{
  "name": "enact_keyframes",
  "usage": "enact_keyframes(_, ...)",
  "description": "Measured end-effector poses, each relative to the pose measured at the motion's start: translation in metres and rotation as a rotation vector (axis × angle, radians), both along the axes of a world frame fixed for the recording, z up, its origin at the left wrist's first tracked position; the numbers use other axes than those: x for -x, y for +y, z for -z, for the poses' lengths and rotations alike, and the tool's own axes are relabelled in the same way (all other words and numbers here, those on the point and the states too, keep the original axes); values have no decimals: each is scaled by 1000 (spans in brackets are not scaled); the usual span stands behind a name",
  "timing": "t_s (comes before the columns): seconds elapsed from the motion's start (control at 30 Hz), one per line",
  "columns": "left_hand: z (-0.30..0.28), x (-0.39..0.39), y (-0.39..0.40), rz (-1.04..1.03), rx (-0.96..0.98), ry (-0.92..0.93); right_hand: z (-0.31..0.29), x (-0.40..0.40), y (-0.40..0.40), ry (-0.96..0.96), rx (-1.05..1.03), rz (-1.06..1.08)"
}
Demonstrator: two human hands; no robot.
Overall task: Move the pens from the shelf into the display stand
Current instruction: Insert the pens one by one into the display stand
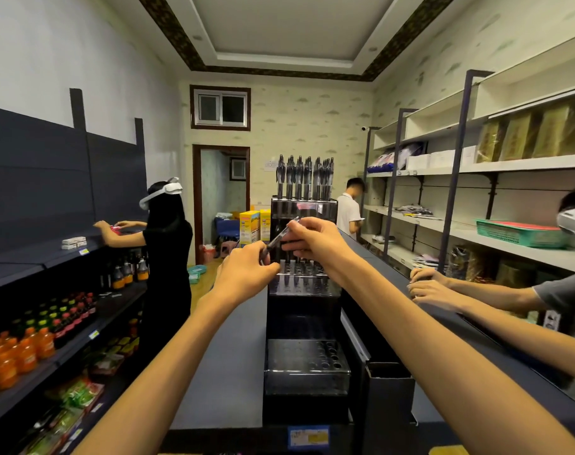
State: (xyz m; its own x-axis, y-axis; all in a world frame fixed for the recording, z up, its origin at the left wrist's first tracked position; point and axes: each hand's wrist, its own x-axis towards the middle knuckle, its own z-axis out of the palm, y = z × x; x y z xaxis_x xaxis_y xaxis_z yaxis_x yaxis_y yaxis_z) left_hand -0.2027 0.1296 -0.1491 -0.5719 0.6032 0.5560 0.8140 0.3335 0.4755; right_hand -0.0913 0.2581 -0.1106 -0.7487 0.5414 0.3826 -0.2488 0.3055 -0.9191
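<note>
A tiered black display stand (304, 366) with rows of holes rises in front of me on the shelf top (227, 356). Several black pens (304, 175) stand upright in its top tier. Both my hands are raised over the middle tier and hold one pen (281, 236) that slants up to the right. My left hand (246, 274) grips its lower end. My right hand (312, 239) pinches its upper part with thumb and fingers. The lower tiers show bare holes.
A small black box (389, 392) stands right of the stand. Another person's two hands (427, 287) rest on the counter at right. A person with a headset works at the left shelf of drink bottles (23, 353). White wall shelves line the right side.
</note>
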Motion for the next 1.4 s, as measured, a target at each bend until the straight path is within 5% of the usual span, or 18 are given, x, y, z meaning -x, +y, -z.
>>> enact_keyframes(0.13,0,7,-15,-11,12,-12,-9,9,7,135,75,116)
enact_keyframes(0.33,5,14,-34,-20,54,146,-13,16,7,73,-374,327)
enact_keyframes(0.5,9,17,-38,-16,91,250,-11,21,-3,49,-548,364)
enact_keyframes(1.0,8,20,-41,23,122,228,9,36,-2,-209,-739,443)
enact_keyframes(1.4,5,7,-30,103,2,166,10,14,-5,-228,-806,473)
